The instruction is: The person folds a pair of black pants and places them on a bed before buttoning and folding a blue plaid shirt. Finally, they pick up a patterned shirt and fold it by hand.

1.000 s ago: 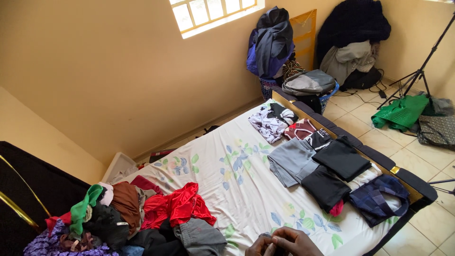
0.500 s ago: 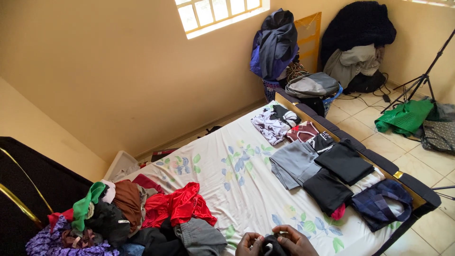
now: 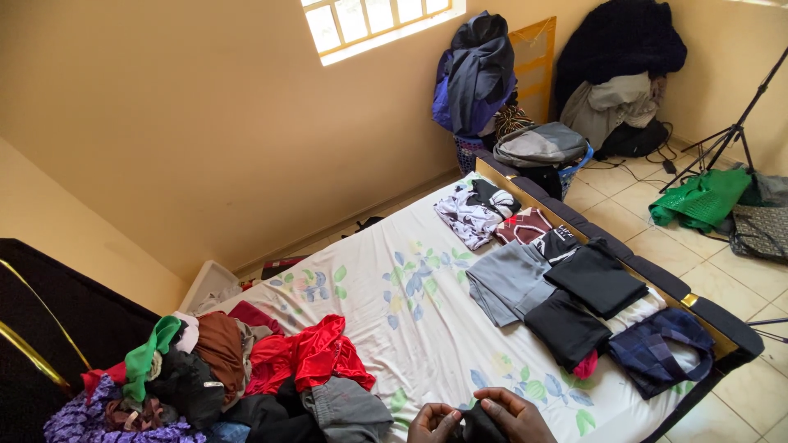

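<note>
At the bed's (image 3: 427,328) near edge, both hands, left (image 3: 433,422) and right (image 3: 510,414), have parted slightly, each grip pinching a small dark garment (image 3: 478,424) between them.

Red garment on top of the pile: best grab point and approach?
Likely its raised crumpled ridge near the middle of the red garment, pinched from above. It lies loose on top of the pile, folds standing up, nothing over it. The edge toward the sheet lies flat and gives less to pinch.
</note>
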